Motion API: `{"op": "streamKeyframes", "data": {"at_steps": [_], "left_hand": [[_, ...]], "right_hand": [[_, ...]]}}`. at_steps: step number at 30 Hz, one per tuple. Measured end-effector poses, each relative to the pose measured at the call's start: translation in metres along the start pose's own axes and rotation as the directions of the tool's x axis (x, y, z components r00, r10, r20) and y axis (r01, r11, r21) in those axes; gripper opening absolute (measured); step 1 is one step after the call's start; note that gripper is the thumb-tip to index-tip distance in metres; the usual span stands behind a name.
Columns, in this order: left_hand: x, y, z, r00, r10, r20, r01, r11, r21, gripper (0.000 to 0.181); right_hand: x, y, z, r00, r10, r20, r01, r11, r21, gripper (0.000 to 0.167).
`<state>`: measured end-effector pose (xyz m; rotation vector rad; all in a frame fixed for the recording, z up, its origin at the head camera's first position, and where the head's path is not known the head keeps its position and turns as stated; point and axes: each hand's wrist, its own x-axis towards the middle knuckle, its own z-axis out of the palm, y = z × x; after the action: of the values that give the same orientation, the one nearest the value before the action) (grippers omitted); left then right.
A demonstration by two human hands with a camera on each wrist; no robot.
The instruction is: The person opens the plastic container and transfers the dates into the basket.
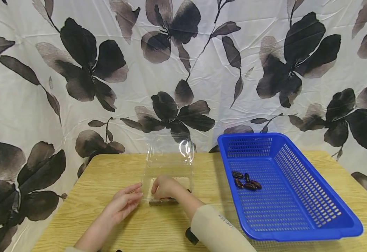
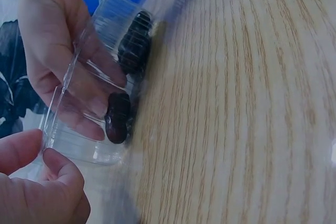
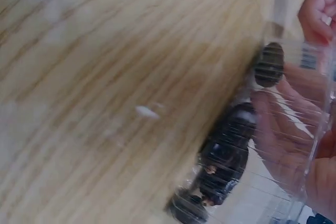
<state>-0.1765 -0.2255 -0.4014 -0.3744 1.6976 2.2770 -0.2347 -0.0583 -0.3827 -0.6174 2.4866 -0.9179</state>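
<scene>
A clear plastic clamshell container (image 1: pixel 146 189) stands on the table with its lid (image 1: pixel 167 150) raised at the back. My left hand (image 1: pixel 124 204) pinches the container's left rim between thumb and finger. My right hand (image 1: pixel 166 187) reaches down inside it, fingers pointing at the bottom. In the left wrist view, a dark brown date (image 2: pixel 118 118) lies against the right fingertips, behind the clear wall; whether they grip it is unclear. More dates (image 2: pixel 134 43) lie along the same wall, and the right wrist view shows dark dates (image 3: pixel 226 153) there too.
To the right stands a blue perforated plastic basket (image 1: pixel 297 234) with several dates (image 1: pixel 249 186) near its left side. A light wooden table (image 1: pixel 108 175) lies underneath, and a floral curtain (image 1: pixel 218 87) hangs behind it. A small black object (image 1: pixel 191 236) shows by the right sleeve.
</scene>
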Motion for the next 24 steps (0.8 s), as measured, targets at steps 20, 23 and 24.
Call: {"op": "streamKeyframes", "data": {"at_steps": [20,23,24], "left_hand": [[-0.001,0.001,0.001,1.000,-0.002,-0.014,0.002,1.000,-0.028,0.064],[-0.001,0.001,0.002,1.000,-0.008,-0.021,0.007,1.000,-0.022,0.065],[-0.001,0.001,0.002,1.000,-0.009,-0.023,0.008,1.000,-0.020,0.064]], "right_hand": [[0.004,0.004,0.014,0.998,-0.069,0.013,0.066,0.989,0.134,0.009],[0.006,0.006,0.014,0.999,-0.030,0.034,0.020,0.962,0.271,0.009],[0.007,0.006,0.013,0.999,-0.026,0.041,0.011,0.948,0.319,0.009]]}}
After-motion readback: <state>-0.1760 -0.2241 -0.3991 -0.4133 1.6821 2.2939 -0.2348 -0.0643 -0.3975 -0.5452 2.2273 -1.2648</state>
